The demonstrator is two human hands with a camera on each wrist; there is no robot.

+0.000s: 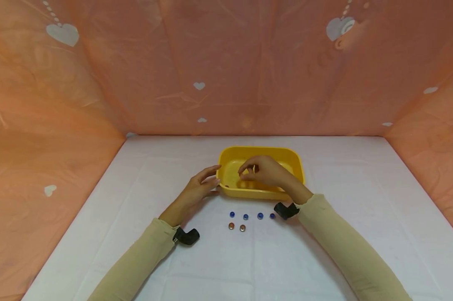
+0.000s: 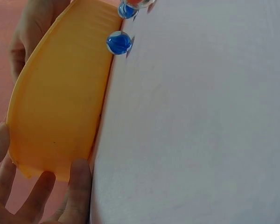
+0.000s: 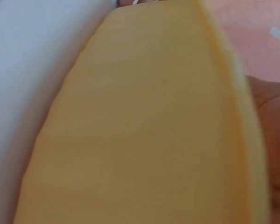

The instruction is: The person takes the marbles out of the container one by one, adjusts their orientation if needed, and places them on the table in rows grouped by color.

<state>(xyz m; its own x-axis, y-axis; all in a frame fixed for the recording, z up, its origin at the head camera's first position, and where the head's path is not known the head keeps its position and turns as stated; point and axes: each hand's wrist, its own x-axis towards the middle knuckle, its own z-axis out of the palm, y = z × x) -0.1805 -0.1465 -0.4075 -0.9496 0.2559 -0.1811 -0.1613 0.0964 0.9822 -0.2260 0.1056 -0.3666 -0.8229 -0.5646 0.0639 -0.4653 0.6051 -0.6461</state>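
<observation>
A yellow plastic tub [image 1: 260, 194] stands on the white-covered table. My left hand [image 1: 197, 190] rests against its left end, fingers spread and fairly straight; the left wrist view shows these fingertips [image 2: 79, 172] on the tub's wall. Inside the tub's rim, my right hand [image 1: 265, 170] pinches what looks like a small marble between thumb and forefinger, mostly hidden. A dark marble [image 1: 226, 186] lies in the tub's near left corner. In front stand several blue marbles [image 1: 246, 217] in a row, with two orange-brown marbles [image 1: 231, 226] nearer me.
The white cloth [image 1: 196, 276] covers the table. Orange sheets with pale hearts [image 1: 199, 85] rise at the back and both sides. The right forearm [image 1: 346, 238] passes just right of the marble row, its black wrist camera [image 1: 286, 210] close to the last blue marble [image 1: 272, 216].
</observation>
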